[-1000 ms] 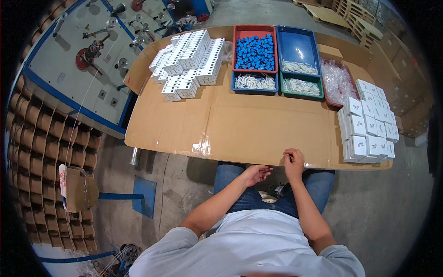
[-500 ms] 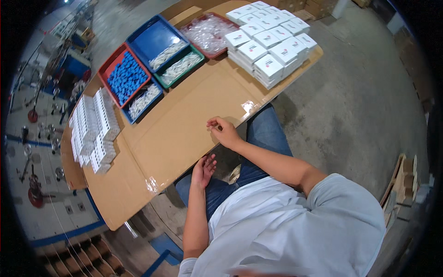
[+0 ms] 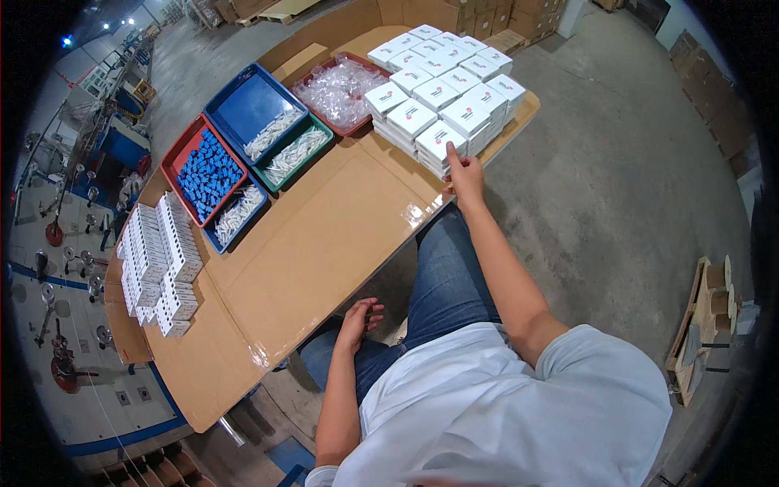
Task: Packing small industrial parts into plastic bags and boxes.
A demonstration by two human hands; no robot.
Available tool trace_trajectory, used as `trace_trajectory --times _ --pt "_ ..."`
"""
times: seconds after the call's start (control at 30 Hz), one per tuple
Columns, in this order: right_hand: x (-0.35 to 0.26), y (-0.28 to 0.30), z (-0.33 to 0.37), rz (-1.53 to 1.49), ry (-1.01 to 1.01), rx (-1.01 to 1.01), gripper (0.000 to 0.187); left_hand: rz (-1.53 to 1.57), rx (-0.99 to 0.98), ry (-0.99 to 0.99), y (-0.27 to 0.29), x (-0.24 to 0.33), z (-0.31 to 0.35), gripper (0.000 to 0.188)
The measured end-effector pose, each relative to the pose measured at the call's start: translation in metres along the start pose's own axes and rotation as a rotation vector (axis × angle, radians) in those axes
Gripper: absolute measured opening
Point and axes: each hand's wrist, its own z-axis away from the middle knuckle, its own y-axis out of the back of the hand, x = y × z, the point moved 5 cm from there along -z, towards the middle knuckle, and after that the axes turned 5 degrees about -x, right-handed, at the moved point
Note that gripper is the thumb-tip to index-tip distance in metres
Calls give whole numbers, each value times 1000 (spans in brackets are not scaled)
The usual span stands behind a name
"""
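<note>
Head camera gives me, at the left end of the cardboard tabletop, a pile of white boxes with dark squares, then a red tray holding blue parts and, just beside it, a large blue tray. Clear plastic bags lie farther across. Nearer the wearer, the left hand hangs just off the table's near edge, fingers parted and loosely curled, with nothing in it that I can make out. At the right end stand the stacked white boxes. The right hand is at their near corner, a finger reaching up by a top box, others lower; I can't tell whether it grips or only touches.

I'd judge the step in hand as reaching for a box; the next move calls for a sure pinch on 1 box without dragging its neighbours.

Against 0.5 s ago, the left hand has barely shifted; the right has gone from over bare cardboard to the stack, which sits slightly lower and farther left in my view.
</note>
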Motion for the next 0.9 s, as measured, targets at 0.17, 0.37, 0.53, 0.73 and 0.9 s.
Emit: trace_trajectory --times 0.17,0.37,0.53,0.73,0.9 --pt "-8 3 -19 191 -50 -158 65 -14 11 -19 7 -3 -4 36" --pt "4 5 -35 114 -19 -267 55 -12 75 -23 12 -8 1 35" --pt "10 10 -34 -74 -1 -384 44 -26 59 -25 8 -4 4 35" --pt "6 29 0 -340 -129 -662 39 -34 63 -36 11 -4 5 37" --pt "-32 40 47 -314 10 -845 42 -25 29 -54 9 -6 6 38"
